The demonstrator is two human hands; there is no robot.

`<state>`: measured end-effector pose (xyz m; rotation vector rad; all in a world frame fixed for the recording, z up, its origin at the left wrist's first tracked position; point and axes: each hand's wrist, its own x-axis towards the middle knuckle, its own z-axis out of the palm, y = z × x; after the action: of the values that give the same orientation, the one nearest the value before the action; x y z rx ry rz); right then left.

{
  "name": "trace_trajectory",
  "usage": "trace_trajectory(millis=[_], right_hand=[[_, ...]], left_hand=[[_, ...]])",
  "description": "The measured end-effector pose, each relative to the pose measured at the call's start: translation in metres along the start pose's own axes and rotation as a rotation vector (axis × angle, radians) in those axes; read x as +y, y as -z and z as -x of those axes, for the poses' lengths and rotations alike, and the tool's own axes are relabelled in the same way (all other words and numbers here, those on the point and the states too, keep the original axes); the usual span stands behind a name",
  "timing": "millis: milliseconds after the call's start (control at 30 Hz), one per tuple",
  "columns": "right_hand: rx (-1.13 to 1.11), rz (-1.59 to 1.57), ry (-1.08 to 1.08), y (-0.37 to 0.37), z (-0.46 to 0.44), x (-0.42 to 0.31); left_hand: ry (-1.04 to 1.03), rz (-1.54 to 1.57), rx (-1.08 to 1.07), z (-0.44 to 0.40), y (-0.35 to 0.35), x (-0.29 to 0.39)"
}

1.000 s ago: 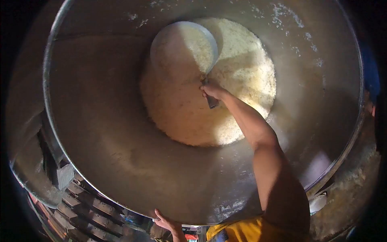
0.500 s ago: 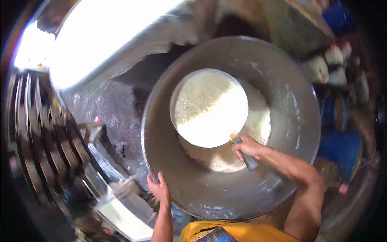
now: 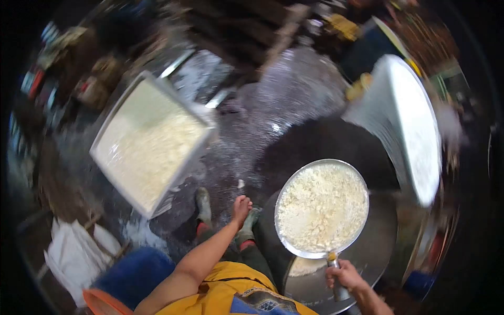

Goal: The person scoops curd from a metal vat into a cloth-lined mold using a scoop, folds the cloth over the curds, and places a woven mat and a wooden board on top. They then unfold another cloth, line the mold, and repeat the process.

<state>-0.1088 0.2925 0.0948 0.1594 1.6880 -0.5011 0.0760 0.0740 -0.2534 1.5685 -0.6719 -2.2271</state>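
My right hand (image 3: 344,275) is wrapped round the handle of a round metal pan (image 3: 321,207), which is full of pale, lumpy, curd-like material. The pan is level above the near part of a large round metal vat (image 3: 380,252), where more pale material shows below. My left hand (image 3: 241,206) is off the vat, over the floor in front of me, its fingers curled; whether anything is in them is too small to tell. Left of it stands a square tray (image 3: 149,144) holding the same kind of pale material.
A large white cloth-like sheet (image 3: 415,131) hangs at the right. Wet dark floor (image 3: 294,84) lies ahead, with my boots (image 3: 203,205) on it. At the lower left are a blue barrel (image 3: 134,275) and white sacks (image 3: 79,257).
The view has swung left, bringing the square tray in. The filled pan has risen out of the vat and is now near its rim. My left hand has let go of the rim.
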Motion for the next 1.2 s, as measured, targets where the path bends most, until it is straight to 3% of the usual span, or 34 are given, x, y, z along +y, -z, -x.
trace_trajectory(millis=[67, 133, 167, 267, 300, 333, 400, 433, 500, 567, 667, 700, 767, 833, 867, 900, 933, 967, 1000, 1067, 1167, 1200], right_hand=[[-0.014, 0.046, -0.015, -0.049, -0.038, -0.036], [-0.174, 0.003, 0.053, -0.137, -0.072, -0.071], [-0.250, 0.141, 0.122, -0.160, -0.097, -0.081], [-0.476, 0.331, 0.306, -0.265, -0.176, -0.119], [-0.510, 0.339, 0.295, -0.300, -0.196, -0.132], [-0.539, 0.343, 0.284, -0.333, -0.214, -0.144], [-0.661, 0.359, 0.288, -0.391, -0.257, -0.157], [-0.702, 0.360, 0.274, -0.419, -0.272, -0.166], [-0.747, 0.390, 0.237, -0.461, -0.298, -0.179], [-0.744, 0.430, 0.243, -0.491, -0.328, -0.183], [-0.669, 0.359, 0.095, -0.506, -0.357, -0.198], [-0.580, 0.314, 0.046, -0.506, -0.354, -0.207], [-0.294, 0.341, 0.349, -0.501, -0.381, -0.204], [0.278, 0.725, 0.824, -0.487, -0.359, -0.231], [0.475, 0.705, 0.882, -0.474, -0.340, -0.250], [0.586, 0.670, 0.887, -0.455, -0.312, -0.273], [0.620, 0.554, 1.089, -0.424, -0.293, -0.286], [0.770, 0.556, 1.217, -0.393, -0.266, -0.294], [0.813, 0.458, 1.441, -0.356, -0.237, -0.295], [0.942, 0.340, 1.457, -0.282, -0.202, -0.276], [0.676, -0.201, 1.334, -0.168, -0.148, -0.208], [0.559, -0.312, 1.275, -0.126, -0.137, -0.173]], left_hand=[[-0.019, 0.050, -0.011, -0.037, 0.091, 0.009], [0.075, 0.272, 0.181, -0.024, 0.167, 0.051], [0.121, 0.370, 0.274, -0.015, 0.187, 0.067], [-0.028, 0.789, 0.309, -0.028, 0.254, 0.064], [-0.223, 0.824, 0.168, -0.038, 0.274, 0.045], [-0.244, 1.102, 0.115, -0.029, 0.272, 0.057], [-0.011, 0.927, 0.498, -0.062, 0.293, 0.019], [-0.100, 1.236, 0.381, -0.054, 0.289, 0.030], [-0.196, 0.795, 0.382, -0.084, 0.297, -0.016], [-0.107, 0.880, 0.159, -0.037, 0.294, 0.040], [-0.018, 0.985, 0.547, -0.035, 0.270, 0.078], [-0.030, 0.983, 0.559, -0.031, 0.268, 0.082], [-0.044, 0.949, 0.592, -0.039, 0.272, 0.068], [-0.057, 0.908, 0.586, -0.047, 0.274, 0.052], [-0.059, 0.912, 0.574, -0.046, 0.275, 0.045], [-0.066, 0.909, 0.553, -0.045, 0.281, 0.042], [-0.076, 0.903, 0.521, -0.049, 0.282, 0.045], [0.009, 0.839, 0.622, -0.048, 0.276, 0.057], [0.014, 0.838, 0.663, -0.048, 0.271, 0.058], [0.023, 0.814, 0.731, -0.051, 0.266, 0.056], [0.025, 0.622, 0.713, -0.048, 0.209, 0.064], [-0.016, 0.432, 0.538, -0.044, 0.179, 0.060]])
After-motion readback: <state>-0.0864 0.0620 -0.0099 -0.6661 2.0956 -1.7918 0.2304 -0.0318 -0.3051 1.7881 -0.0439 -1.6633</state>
